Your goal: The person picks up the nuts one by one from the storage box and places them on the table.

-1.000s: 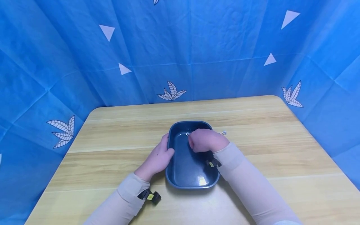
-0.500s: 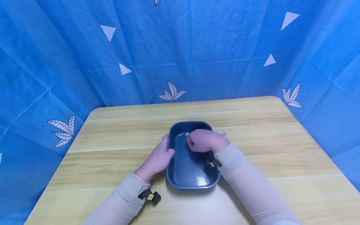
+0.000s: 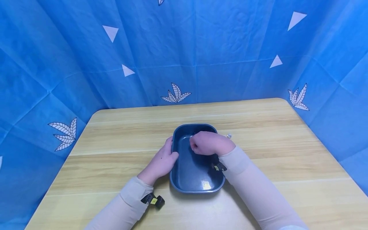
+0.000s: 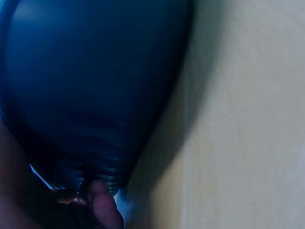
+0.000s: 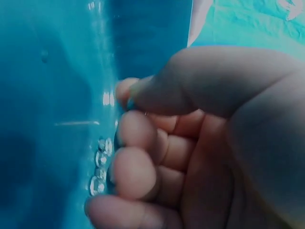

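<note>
Blue tray gripped by left hand; right hand inside, thumb meeting forefinger, anything pinched unclear

The rounded rectangular tub is showing dark slate blue in the head view and teal in the right wrist view, where the small shiny pieces are gleaming silvery white. The surface is displaying pale yellow wood grain with tan streaks. The curtain is showing bright blue, bearing white triangles and dark-outlined white leaf sprigs. The sleeves are looking pale beige; black wrist straps are carrying yellow labels.
</note>
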### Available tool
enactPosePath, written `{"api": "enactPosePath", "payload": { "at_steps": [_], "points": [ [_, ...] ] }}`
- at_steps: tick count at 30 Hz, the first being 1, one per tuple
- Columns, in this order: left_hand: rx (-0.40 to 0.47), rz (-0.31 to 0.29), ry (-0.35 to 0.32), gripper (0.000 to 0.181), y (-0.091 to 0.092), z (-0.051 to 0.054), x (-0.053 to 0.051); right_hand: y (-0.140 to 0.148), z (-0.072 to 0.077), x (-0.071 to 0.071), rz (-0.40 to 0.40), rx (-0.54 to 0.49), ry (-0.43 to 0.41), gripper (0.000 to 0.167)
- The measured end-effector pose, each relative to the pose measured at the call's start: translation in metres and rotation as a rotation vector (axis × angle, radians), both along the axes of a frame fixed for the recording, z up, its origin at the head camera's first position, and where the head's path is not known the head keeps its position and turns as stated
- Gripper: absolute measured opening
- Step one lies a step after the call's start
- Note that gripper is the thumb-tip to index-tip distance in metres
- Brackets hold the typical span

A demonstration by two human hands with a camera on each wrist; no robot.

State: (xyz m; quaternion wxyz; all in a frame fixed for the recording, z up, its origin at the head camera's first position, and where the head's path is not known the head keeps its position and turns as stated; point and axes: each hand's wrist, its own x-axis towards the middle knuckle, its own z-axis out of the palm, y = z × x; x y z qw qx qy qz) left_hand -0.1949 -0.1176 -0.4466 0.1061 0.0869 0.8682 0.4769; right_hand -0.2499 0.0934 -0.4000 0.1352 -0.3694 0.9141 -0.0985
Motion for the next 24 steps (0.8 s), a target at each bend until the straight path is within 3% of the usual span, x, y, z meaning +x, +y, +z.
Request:
{"api": "enactPosePath", "payload": {
  "at_steps": [15,24],
  "points": [
    [-0.003,-0.003,0.01,0.063,0.0,0.0,-0.001,0.002,0.011,0.007,-0.019,-0.086,0.025,0.022],
    [0.015,-0.006,-0.007,0.064,0.0,0.001,0.0,0.003,0.014,0.008,-0.023,-0.087,0.009,0.022]
  ]
}}
